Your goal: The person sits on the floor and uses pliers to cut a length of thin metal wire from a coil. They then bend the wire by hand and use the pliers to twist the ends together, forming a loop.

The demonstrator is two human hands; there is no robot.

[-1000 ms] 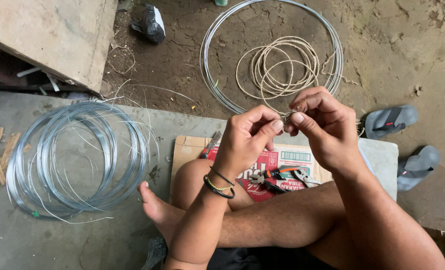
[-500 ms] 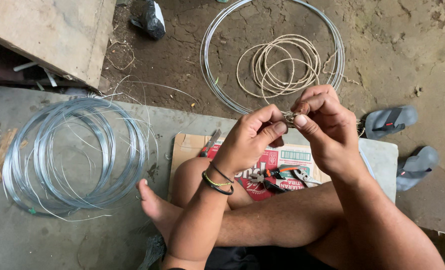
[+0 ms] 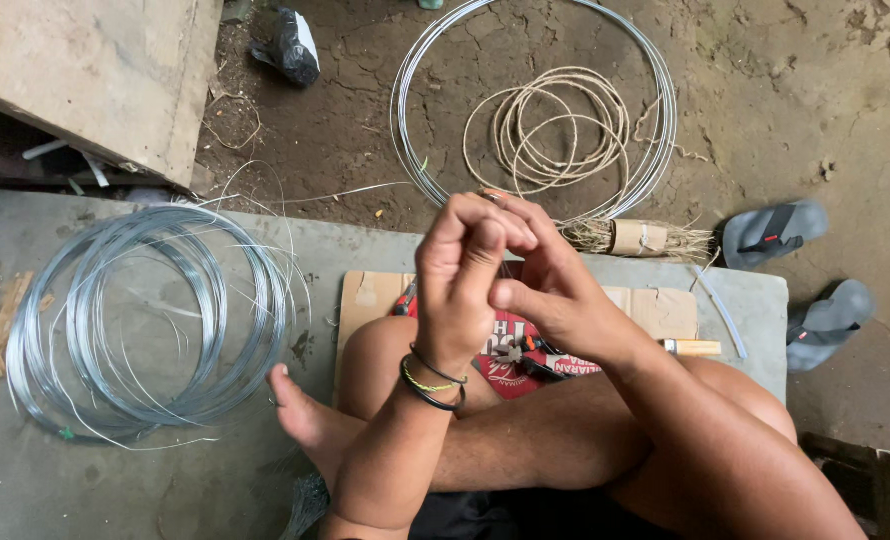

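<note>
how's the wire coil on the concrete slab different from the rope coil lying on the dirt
The wire coil is shiny silver-grey metal; the rope coil is dull tan fibre. The wire coil is wider, with many thin strands; the rope coil is smaller, with thicker turns, and lies inside a wire hoop. Both lie flat in loose rounds.

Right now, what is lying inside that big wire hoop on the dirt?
Inside the big wire hoop lies a coil of pale cord on bare cracked dirt. The raised hands cover the hoop's near edge, so nothing shows there.
</note>
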